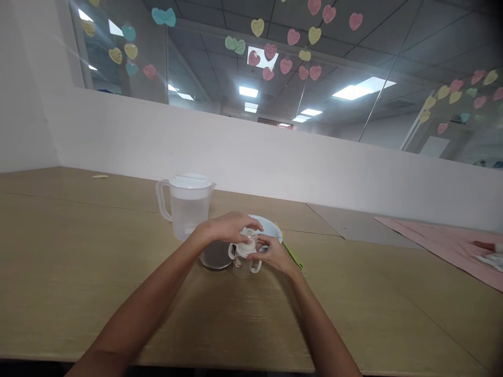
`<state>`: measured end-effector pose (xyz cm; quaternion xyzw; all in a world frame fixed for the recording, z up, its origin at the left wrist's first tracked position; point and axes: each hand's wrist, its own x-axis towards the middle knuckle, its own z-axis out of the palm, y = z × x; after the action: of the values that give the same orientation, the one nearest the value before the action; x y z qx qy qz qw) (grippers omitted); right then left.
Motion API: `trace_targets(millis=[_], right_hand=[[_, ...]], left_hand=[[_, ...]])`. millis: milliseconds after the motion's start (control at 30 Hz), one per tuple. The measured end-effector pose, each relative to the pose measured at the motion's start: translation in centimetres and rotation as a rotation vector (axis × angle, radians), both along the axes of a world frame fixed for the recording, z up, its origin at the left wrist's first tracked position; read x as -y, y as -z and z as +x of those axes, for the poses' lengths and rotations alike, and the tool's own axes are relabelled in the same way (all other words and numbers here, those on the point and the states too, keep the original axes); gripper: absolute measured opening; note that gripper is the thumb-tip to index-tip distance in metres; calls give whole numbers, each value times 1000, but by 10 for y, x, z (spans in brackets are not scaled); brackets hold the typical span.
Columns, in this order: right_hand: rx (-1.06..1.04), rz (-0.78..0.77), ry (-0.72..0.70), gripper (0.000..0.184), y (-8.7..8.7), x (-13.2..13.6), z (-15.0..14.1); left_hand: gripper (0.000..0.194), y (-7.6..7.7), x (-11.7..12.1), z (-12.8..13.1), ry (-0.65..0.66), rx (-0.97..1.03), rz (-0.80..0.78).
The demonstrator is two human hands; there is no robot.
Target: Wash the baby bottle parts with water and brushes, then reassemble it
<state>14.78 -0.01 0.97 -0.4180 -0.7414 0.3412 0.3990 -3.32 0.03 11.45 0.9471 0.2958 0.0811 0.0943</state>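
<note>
A clear baby bottle [242, 266] with two white side handles and a white collar stands upright on the table in front of me. My left hand [231, 226] reaches over from the left, its fingers curled around the clear top of the bottle. From the right, my right hand [273, 252] grips the bottle near its collar, thumb and fingers closed on it. A dark round dish with a shiny rim [216, 267] lies just left of the bottle, partly hidden by my left arm. Behind my hands is a pale blue-white plate [270, 226], partly covered.
A lidded plastic pitcher [190, 209] of clear liquid stands behind my left forearm. A green strip-like utensil [293, 255] lies right of my right hand. A pink cloth [436, 246] covers the far right, where part of another person's hand [484, 245] shows. A white wall [236, 146] bounds the table.
</note>
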Motion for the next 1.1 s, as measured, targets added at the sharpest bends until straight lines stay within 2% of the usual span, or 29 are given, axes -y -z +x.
trace_targets(millis=[167, 300, 567, 867, 933, 1100], right_hand=[[-14, -3, -20, 43, 0, 1, -1], [-2, -13, 13, 44, -2, 1, -1], [8, -21, -41, 46, 1, -1, 1], [81, 15, -1, 39, 1, 0, 1], [97, 21, 4, 39, 2, -1, 2], [95, 18, -18, 42, 2, -2, 5]], left_hand=[[38, -2, 5, 2, -16, -50, 58], [39, -2, 2, 0, -2, -29, -2], [49, 4, -13, -3, -3, 101, -178], [49, 7, -15, -4, -35, 102, -150], [54, 5, -13, -5, -25, 89, -154], [81, -1, -9, -13, 52, 111, -225]])
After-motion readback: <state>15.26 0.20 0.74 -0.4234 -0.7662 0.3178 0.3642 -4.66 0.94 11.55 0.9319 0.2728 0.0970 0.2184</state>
